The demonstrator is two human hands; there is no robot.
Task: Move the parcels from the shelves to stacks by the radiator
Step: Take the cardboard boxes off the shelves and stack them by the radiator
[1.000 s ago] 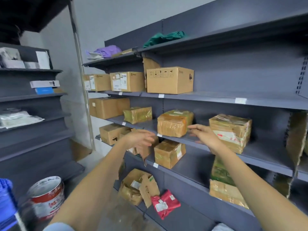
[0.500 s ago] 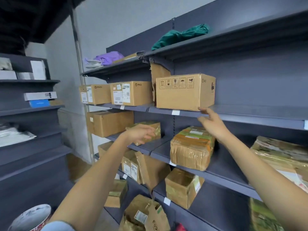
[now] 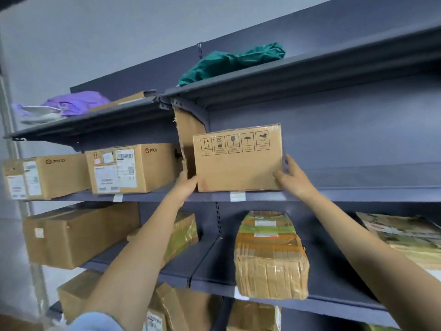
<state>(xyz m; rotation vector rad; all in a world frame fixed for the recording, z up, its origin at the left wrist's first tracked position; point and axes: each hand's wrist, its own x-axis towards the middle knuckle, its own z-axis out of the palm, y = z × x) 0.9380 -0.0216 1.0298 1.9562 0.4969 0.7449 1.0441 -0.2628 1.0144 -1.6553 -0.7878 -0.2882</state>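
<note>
A brown cardboard box with handling symbols (image 3: pixel 237 161) stands on the upper grey shelf (image 3: pixel 334 194). My left hand (image 3: pixel 185 187) holds its lower left corner, the thumb on the front face. On the box's right edge lies my right hand (image 3: pixel 290 175), with fingers along the side and the thumb on the front. Two PICO boxes (image 3: pixel 133 168) (image 3: pixel 47 175) stand to the left on the same shelf. Below, a tape-wrapped parcel (image 3: pixel 270 256) lies on the middle shelf.
A torn cardboard sheet (image 3: pixel 188 130) leans behind the held box. A green bag (image 3: pixel 231 60) and a purple bag (image 3: pixel 76 102) lie on the top shelf. More boxes and wrapped parcels (image 3: pixel 78 235) fill the middle and lower shelves. A metal upright (image 3: pixel 14 163) stands at the left.
Both hands rose from the middle shelf to the upper shelf and took hold of the symbol box on either side. The view tilted up and moved closer.
</note>
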